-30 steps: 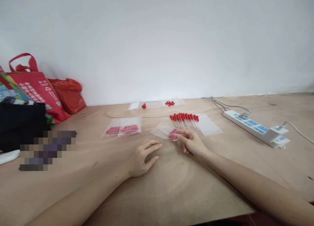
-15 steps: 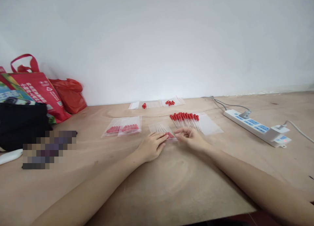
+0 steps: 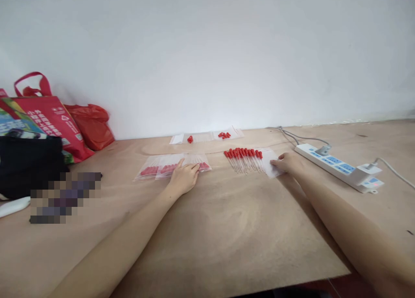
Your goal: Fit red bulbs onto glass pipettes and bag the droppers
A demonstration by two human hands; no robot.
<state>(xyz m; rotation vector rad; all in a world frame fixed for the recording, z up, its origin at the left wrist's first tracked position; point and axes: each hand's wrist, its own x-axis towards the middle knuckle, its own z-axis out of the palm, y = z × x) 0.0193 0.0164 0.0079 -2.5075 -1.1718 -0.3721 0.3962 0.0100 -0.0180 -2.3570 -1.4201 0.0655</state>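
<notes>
Red-bulbed droppers lie packed in clear zip bags point(image 3: 149, 165) at the centre left, laid side by side. My left hand point(image 3: 184, 178) rests on the rightmost of these bags, fingers spread, covering part of it. To the right, a row of loose droppers point(image 3: 244, 154) lies on the table, red bulbs pointing away from me. Beside them is a flat clear zip bag point(image 3: 272, 170), partly under the droppers' right end. My right hand point(image 3: 288, 164) has its thumb and fingers closed at the right edge of this bag; some fingers are hidden.
At the wall lie more clear bags point(image 3: 204, 137) with red bulbs point(image 3: 224, 135). A white power strip point(image 3: 333, 162) with cables is on the right. Red shopping bags point(image 3: 55, 121), a black bag point(image 3: 30, 164) and a blurred-out item point(image 3: 65, 198) occupy the left side of the wooden table point(image 3: 227, 237).
My left hand has moved left, and the bag of droppers from the middle now lies against the other packed bags. My right hand has moved right to the flat clear bag.
</notes>
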